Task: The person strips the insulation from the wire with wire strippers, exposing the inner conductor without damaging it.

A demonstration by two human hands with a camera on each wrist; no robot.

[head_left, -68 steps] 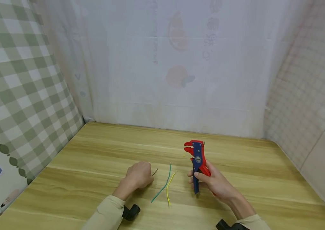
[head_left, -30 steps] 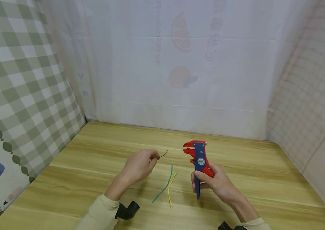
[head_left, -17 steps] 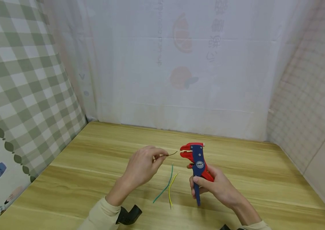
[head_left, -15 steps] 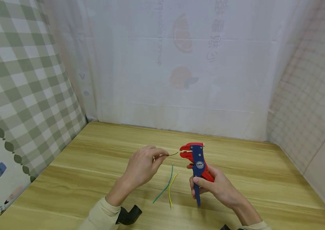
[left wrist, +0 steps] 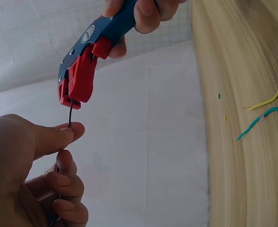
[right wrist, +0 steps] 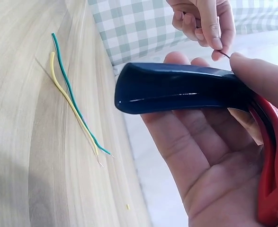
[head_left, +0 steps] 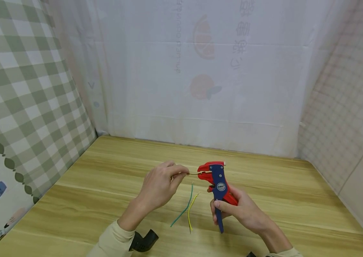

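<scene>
My left hand (head_left: 160,184) pinches a thin dark brown wire (left wrist: 70,114) between thumb and index finger, above the table. The rest of the wire runs down past the other curled fingers in the left wrist view. The wire's free end enters the red nose of a blue and red wire stripper (head_left: 220,182), so its tip is hidden. My right hand (head_left: 243,210) grips the stripper's handles, its nose pointing left toward my left hand. Below, between the hands, a green wire (head_left: 186,207) and a yellow wire (head_left: 189,214) lie on the table, with bare ends at one side.
The wood-grain table (head_left: 110,167) carries a tiny green scrap (left wrist: 219,96) and a tiny yellow scrap (left wrist: 225,118). A pale printed cloth (head_left: 142,89) hangs behind, and a green checked cloth (head_left: 30,78) stands at the left.
My left hand has lifted the brown wire off the table and moved right. My right hand has brought the stripper slightly left and down, and the wire's end now sits in its nose.
</scene>
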